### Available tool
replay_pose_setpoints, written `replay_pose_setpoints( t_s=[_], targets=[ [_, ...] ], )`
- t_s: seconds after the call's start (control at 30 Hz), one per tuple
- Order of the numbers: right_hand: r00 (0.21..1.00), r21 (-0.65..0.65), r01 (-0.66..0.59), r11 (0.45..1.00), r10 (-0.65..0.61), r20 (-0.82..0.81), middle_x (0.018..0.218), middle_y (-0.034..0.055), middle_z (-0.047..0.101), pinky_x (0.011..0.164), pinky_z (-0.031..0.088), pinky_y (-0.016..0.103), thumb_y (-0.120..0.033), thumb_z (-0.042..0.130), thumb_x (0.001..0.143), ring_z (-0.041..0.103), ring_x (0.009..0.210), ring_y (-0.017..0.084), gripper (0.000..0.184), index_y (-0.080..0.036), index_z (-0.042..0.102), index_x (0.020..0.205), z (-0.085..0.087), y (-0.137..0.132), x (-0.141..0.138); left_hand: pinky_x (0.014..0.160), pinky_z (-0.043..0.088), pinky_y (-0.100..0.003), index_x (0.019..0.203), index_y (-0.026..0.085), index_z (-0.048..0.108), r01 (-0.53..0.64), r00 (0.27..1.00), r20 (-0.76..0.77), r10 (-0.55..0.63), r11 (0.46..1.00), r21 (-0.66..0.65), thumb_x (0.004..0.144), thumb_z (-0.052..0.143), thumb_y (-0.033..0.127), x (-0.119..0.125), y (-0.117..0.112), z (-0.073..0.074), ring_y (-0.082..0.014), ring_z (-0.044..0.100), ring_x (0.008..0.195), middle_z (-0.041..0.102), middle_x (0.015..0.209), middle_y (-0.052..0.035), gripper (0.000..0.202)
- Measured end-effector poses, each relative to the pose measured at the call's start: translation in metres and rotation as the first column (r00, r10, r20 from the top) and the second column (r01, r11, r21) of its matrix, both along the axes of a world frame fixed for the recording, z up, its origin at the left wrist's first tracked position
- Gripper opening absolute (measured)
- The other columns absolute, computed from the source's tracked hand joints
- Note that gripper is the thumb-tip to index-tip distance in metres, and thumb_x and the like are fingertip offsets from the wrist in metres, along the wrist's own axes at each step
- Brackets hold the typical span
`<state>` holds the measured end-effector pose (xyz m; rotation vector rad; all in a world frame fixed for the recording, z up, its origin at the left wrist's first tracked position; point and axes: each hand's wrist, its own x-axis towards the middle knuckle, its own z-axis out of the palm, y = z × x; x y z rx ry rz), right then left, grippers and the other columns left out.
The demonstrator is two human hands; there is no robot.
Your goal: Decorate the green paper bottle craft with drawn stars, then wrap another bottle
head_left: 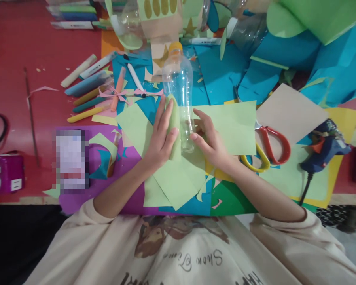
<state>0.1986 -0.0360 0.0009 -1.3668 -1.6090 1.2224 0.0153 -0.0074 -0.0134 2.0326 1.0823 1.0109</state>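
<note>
A clear plastic bottle with a yellow-orange cap lies in front of me, its cap end pointing away. My left hand rests along its left side, fingers stretched and thumb on a light green paper piece that curves against the bottle. At the bottle's lower right side is my right hand, its thumb and fingers apart; the fingertips are close to the plastic, and contact is hard to make out. Under the bottle lie light green sheets, one of them a wide sheet reaching right.
Scissors with red and yellow handles and a blue glue gun lie to the right. Markers and a phone are on the left. Farther back are blue sheets, paper scraps and another clear bottle.
</note>
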Motion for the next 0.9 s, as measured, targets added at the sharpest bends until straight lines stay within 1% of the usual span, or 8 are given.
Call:
replay_pose_setpoints(
  t_s=[0.1,0.2,0.27,0.37,0.47,0.57,0.73,0.9],
  targets=[
    [0.999,0.012,0.038,0.999,-0.038,0.031,0.115,0.0119,0.061,0.076,0.05,0.035,-0.069,0.048,0.085,0.057,0.082,0.017,0.079,-0.018,0.034,0.144,0.003,0.0,0.002,0.129,0.014,-0.042,0.151,0.049,0.012,-0.01,1.0,0.003,0.01,1.0,0.028,0.1,0.027,0.052,0.001,0.004,-0.002,-0.0211,0.013,0.153,0.008,0.163,0.0186,0.053],
    [0.995,0.007,0.056,0.998,-0.056,0.084,0.11,0.0115,0.061,0.075,0.05,0.034,-0.069,0.051,0.082,0.056,0.083,0.017,0.081,-0.015,0.04,0.142,0.007,-0.002,0.003,0.129,0.015,-0.034,0.152,0.048,0.011,0.021,1.0,0.016,-0.022,0.998,0.061,0.101,0.026,0.05,0.002,0.008,-0.005,-0.019,0.009,0.153,0.003,0.163,0.0213,0.053],
    [0.994,0.007,0.052,0.999,-0.052,0.1,0.11,0.0118,0.06,0.074,0.05,0.034,-0.071,0.049,0.083,0.056,0.082,0.017,0.082,-0.014,0.041,0.141,0.009,-0.004,0.003,0.128,0.014,-0.033,0.153,0.045,0.011,0.037,0.999,0.009,-0.038,0.997,0.064,0.102,0.027,0.05,0.003,0.01,-0.005,-0.0197,0.01,0.153,0.004,0.164,0.0186,0.054],
    [0.993,0.032,0.038,0.999,-0.041,0.114,0.107,0.0123,0.06,0.075,0.051,0.035,-0.073,0.045,0.084,0.054,0.08,0.017,0.085,-0.011,0.041,0.142,0.009,-0.006,0.002,0.128,0.011,-0.04,0.153,0.041,0.015,0.043,0.999,-0.011,-0.042,0.998,0.043,0.101,0.028,0.052,0.006,0.012,-0.003,-0.0237,0.013,0.153,0.012,0.165,0.0099,0.055],
    [0.992,0.061,0.015,0.998,-0.022,0.126,0.106,0.011,0.059,0.079,0.051,0.038,-0.073,0.039,0.086,0.055,0.083,0.019,0.081,-0.016,0.039,0.144,0.008,-0.008,0.001,0.128,0.01,-0.046,0.152,0.042,0.018,0.052,0.999,0.0,-0.052,0.999,0.015,0.099,0.03,0.055,0.007,0.013,-0.002,-0.0258,0.012,0.153,0.015,0.165,0.0061,0.056],
    [0.991,0.096,-0.016,0.995,0.003,0.132,0.113,0.0112,0.057,0.085,0.051,0.041,-0.067,0.035,0.091,0.056,0.09,0.021,0.071,-0.022,0.037,0.146,0.006,-0.01,0.001,0.127,0.01,-0.049,0.151,0.044,0.019,0.062,0.998,0.005,-0.062,0.998,-0.006,0.098,0.031,0.057,0.006,0.013,-0.003,-0.0269,0.013,0.153,0.017,0.164,0.0066,0.057],
    [0.987,0.18,-0.035,0.983,0.005,0.161,0.139,0.0147,0.045,0.094,0.05,0.045,-0.059,0.04,0.093,0.052,0.118,0.027,0.063,-0.024,0.036,0.145,0.002,-0.011,0.002,0.127,0.011,-0.049,0.152,0.043,0.02,0.086,0.996,-0.019,-0.086,0.996,0.001,0.097,0.032,0.059,0.003,0.014,-0.007,-0.0272,0.013,0.153,0.017,0.165,0.0063,0.058],
    [0.984,0.227,-0.082,0.971,0.042,0.175,0.14,0.0129,0.041,0.1,0.048,0.048,-0.057,0.038,0.095,0.046,0.127,0.028,0.061,-0.029,0.032,0.148,0.003,-0.01,0.002,0.127,0.008,-0.052,0.152,0.043,0.02,0.103,0.994,-0.04,-0.102,0.994,0.022,0.096,0.035,0.059,0.002,0.013,-0.006,-0.0278,0.011,0.153,0.016,0.165,0.0066,0.06]
  ],
)
